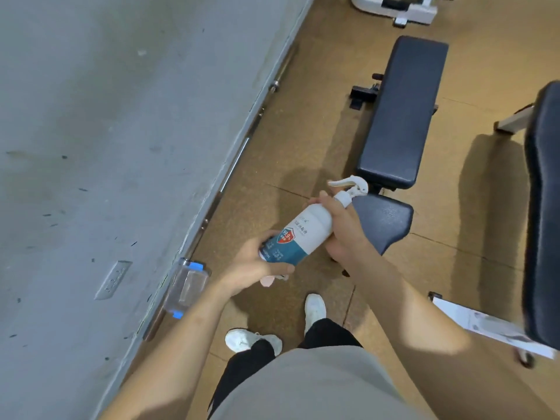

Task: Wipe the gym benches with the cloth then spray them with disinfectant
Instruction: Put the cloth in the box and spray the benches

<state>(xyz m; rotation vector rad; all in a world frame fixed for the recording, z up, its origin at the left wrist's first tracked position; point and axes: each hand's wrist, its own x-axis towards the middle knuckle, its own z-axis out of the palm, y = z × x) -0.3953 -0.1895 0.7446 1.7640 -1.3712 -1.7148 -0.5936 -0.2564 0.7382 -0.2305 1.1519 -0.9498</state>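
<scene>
A white spray bottle of disinfectant (306, 234) with a blue and red label lies tilted between both my hands, its trigger head pointing up toward the bench. My left hand (257, 263) grips the bottle's base, and a bit of pink cloth (268, 281) peeks out under its fingers. My right hand (345, 228) grips the bottle near its neck. Just beyond stands a dark padded gym bench (400, 116) with a separate seat pad (383, 221). A second dark bench (542, 213) runs along the right edge.
A grey wall (106, 131) fills the left, with a barbell (242, 144) lying along its foot. A clear plastic box with blue clips (186, 287) sits by the wall. My feet in white shoes (315, 309) stand on the brown floor. A white machine frame (403, 10) is at the top.
</scene>
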